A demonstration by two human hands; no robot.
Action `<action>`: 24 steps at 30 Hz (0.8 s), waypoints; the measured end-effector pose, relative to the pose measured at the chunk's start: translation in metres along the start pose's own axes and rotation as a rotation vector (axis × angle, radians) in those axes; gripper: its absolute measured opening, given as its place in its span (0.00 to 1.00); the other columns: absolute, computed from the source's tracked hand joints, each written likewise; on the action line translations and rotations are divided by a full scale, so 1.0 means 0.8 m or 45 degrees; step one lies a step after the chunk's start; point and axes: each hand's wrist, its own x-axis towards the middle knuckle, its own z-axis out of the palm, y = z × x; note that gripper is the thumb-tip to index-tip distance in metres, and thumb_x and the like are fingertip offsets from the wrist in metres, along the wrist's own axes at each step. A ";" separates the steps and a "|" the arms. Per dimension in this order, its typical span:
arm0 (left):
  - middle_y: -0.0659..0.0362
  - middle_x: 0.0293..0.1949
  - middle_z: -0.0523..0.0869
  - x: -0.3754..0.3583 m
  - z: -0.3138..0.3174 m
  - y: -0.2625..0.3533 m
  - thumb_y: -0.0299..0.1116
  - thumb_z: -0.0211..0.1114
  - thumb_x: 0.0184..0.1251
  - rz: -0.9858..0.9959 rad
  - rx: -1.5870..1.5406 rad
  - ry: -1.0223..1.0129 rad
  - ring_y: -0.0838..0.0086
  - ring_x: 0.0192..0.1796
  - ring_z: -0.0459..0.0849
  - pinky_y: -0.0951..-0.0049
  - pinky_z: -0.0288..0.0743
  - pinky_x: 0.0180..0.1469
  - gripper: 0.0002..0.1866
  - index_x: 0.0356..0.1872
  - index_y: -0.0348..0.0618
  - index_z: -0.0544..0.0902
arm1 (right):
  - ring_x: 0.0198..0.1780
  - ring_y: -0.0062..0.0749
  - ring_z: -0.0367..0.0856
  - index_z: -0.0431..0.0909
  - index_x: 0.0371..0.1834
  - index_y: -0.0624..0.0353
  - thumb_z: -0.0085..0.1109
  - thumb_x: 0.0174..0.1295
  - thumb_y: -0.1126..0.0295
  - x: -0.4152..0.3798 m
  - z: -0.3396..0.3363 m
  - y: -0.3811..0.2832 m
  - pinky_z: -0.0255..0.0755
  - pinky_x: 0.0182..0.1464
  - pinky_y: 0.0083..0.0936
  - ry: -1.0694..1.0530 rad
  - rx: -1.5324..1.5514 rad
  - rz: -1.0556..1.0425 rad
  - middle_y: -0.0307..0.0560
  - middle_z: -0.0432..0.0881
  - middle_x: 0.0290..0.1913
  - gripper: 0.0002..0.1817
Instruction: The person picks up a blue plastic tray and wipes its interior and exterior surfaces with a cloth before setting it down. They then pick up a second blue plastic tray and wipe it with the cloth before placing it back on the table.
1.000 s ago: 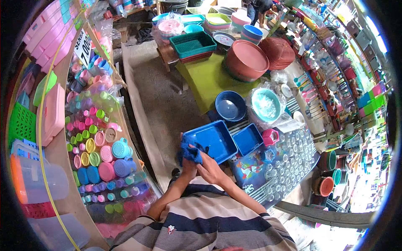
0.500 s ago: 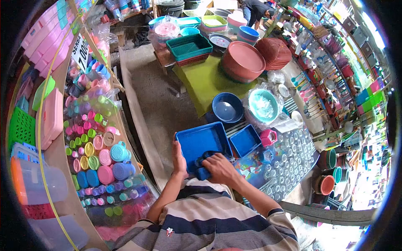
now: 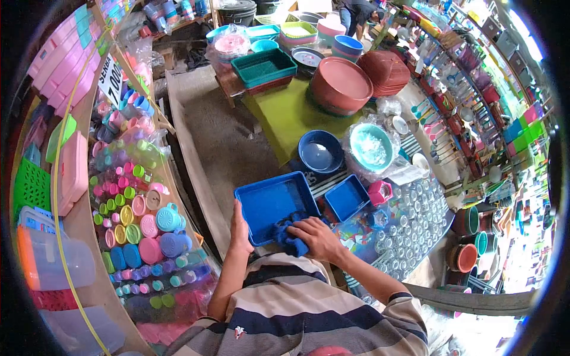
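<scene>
A large blue rectangular tray (image 3: pixel 270 199) is tilted in front of my body, its inside facing up. My left hand (image 3: pixel 240 230) grips the tray's left edge. In my right hand (image 3: pixel 316 237) is a crumpled dark blue cloth (image 3: pixel 291 234), pressed on the tray's lower right corner. Just right of the tray lies a smaller blue tray (image 3: pixel 347 199) on the table. Behind them sit a round blue basin (image 3: pixel 320 151) and a turquoise basin (image 3: pixel 370 146) in clear plastic.
Rows of glass jars (image 3: pixel 409 228) and a pink container (image 3: pixel 380 193) stand to the right. Stacked red-brown basins (image 3: pixel 343 83) and green baskets (image 3: pixel 264 66) are farther back. Colourful plastic bottles (image 3: pixel 136 204) line the left. A person (image 3: pixel 356 15) is at the far back.
The large tray has shifted left along with my left hand. More of the cloth shows under my right hand, at the tray's lower right corner.
</scene>
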 end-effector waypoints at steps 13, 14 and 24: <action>0.53 0.69 0.84 0.017 -0.029 -0.041 0.73 0.49 0.82 0.017 0.027 0.020 0.60 0.66 0.85 0.55 0.79 0.71 0.44 0.78 0.44 0.73 | 0.63 0.49 0.83 0.81 0.68 0.58 0.76 0.49 0.62 -0.002 0.024 -0.029 0.75 0.68 0.44 0.023 0.022 -0.060 0.52 0.84 0.62 0.37; 0.53 0.69 0.85 0.016 -0.036 -0.028 0.73 0.50 0.82 -0.078 -0.005 -0.059 0.60 0.66 0.86 0.54 0.81 0.70 0.43 0.78 0.45 0.74 | 0.64 0.50 0.83 0.81 0.69 0.57 0.76 0.49 0.62 -0.012 0.021 -0.019 0.75 0.68 0.44 0.035 0.039 -0.003 0.52 0.84 0.63 0.38; 0.52 0.70 0.85 0.008 -0.061 0.056 0.69 0.53 0.83 -0.096 0.275 -0.320 0.64 0.71 0.82 0.56 0.75 0.75 0.41 0.78 0.44 0.75 | 0.59 0.50 0.86 0.75 0.72 0.62 0.63 0.63 0.71 -0.011 0.046 -0.030 0.80 0.64 0.41 -0.013 0.065 -0.029 0.53 0.85 0.57 0.31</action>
